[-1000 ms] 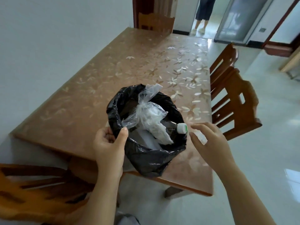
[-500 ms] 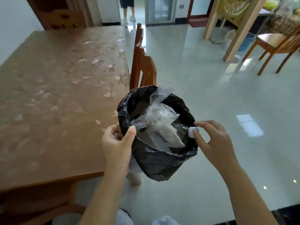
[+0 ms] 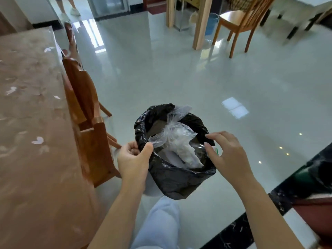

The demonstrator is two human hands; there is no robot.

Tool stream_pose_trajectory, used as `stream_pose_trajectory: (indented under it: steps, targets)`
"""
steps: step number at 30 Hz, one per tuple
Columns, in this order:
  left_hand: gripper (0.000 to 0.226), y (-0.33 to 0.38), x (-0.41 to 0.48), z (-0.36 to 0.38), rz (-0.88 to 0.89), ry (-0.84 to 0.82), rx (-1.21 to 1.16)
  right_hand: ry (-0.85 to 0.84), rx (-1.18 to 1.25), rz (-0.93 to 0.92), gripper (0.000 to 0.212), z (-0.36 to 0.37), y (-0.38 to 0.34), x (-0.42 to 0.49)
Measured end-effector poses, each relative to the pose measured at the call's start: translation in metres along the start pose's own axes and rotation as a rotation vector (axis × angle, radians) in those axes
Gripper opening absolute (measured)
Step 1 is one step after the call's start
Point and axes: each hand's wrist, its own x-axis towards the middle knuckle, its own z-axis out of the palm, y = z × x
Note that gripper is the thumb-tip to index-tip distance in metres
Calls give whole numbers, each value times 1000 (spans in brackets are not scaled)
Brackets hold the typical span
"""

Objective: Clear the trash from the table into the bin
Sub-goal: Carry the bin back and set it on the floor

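Currently holding bin in mid-air over floor, off to the right of table. Trash already inside: clear plastic bag crumpled on top, bottle cap poking out at right rim, mostly hidden behind right hand. No trash visible on the part of table in view.

For the step in hand: keep rim level, lower bin straight to floor, tuck the bottle in first so nothing tips out.

Left hand: grip pinching black liner at left rim, thumb over the edge inside, fingers curled outside, forearm rising from below. Right hand: grip spread, fingers arched over right rim, thumb near the cap, possibly touching it, hard to tell.
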Motion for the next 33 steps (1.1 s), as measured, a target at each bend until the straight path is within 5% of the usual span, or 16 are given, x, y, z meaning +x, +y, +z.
stream_pose_trajectory:
  steps: [8,19,26,33]
  targets:
    - [33,21,137,87,-16,-2,40,-92,3,-62,17,46,5,177]
    - [25,33,257,132,53,229,195,-229,83,-262,16,115,-2,342]
    - [26,15,279,163,-59,486,215,-466,166,-488,19,174,-2,427]
    - [19,-10,266,245,-263,967,57,-802,260,-967,16,220,8,476]
